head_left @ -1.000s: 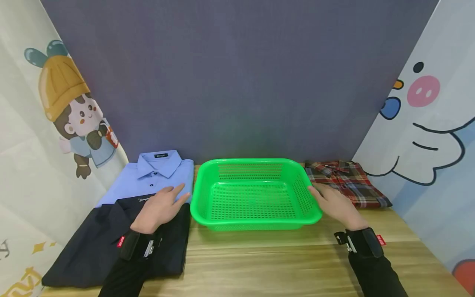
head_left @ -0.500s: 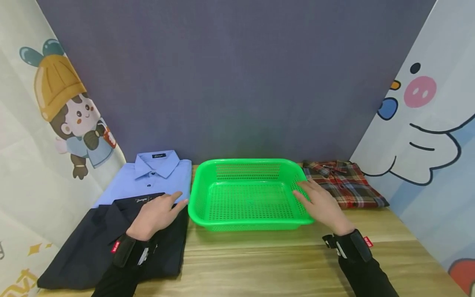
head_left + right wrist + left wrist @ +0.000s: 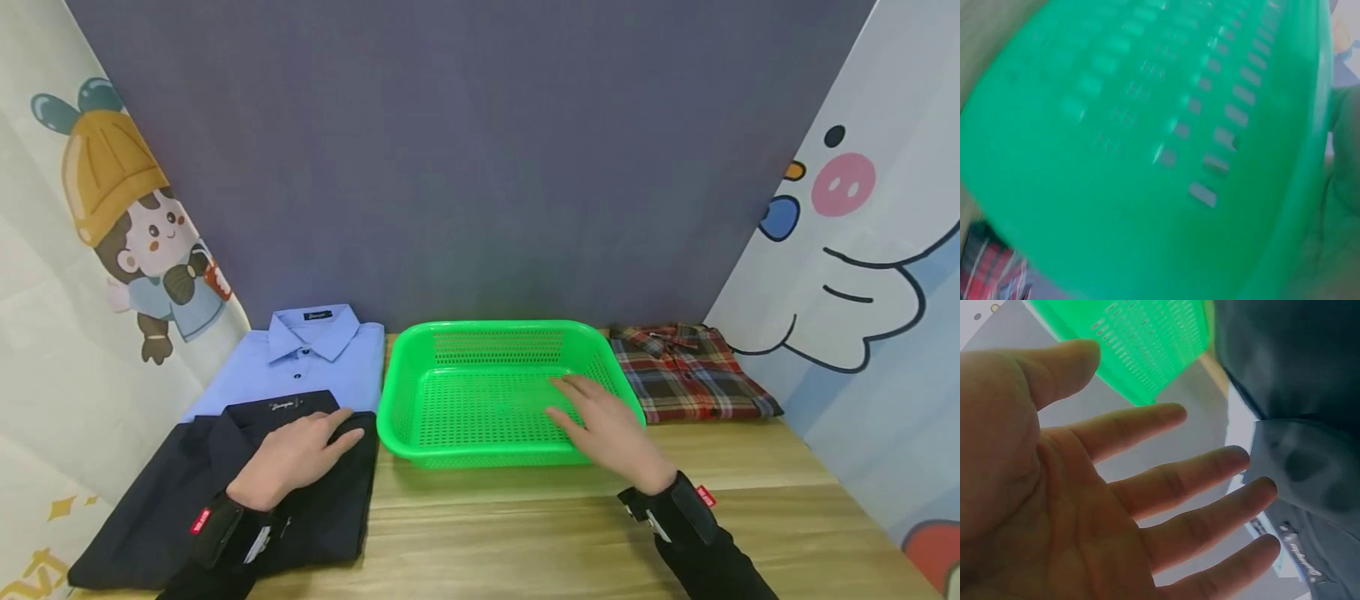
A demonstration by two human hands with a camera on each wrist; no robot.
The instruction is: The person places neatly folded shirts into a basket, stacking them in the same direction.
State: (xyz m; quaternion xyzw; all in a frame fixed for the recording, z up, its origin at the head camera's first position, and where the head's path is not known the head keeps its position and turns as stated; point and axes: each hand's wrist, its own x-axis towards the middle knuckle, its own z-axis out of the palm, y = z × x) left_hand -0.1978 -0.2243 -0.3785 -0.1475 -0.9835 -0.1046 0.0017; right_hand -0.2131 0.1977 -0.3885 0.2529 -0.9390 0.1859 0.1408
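A green plastic basket (image 3: 495,454) with perforated sides stands in the middle of the wooden table, nothing in it. My right hand (image 3: 611,433) hovers over its front right part, fingers spread and relaxed; the right wrist view shows the basket's outer wall (image 3: 1147,219) close up, with part of the hand (image 3: 1344,194) beyond the rim. On the left, my left hand (image 3: 288,458) is held over a folded black shirt (image 3: 322,517). Its palm and straight, parted fingers (image 3: 1179,481) show in the left wrist view, holding nothing.
A folded light blue shirt (image 3: 352,358) lies behind the black one, partly covered by it. To the basket's right lies a folded red plaid shirt (image 3: 690,375). A grey panel (image 3: 480,167) rises behind the table (image 3: 480,533); printed cloths flank both sides.
My right hand has moved left from the basket's right rim to over its inside. The left hand has drifted slightly left and down over the black shirt.
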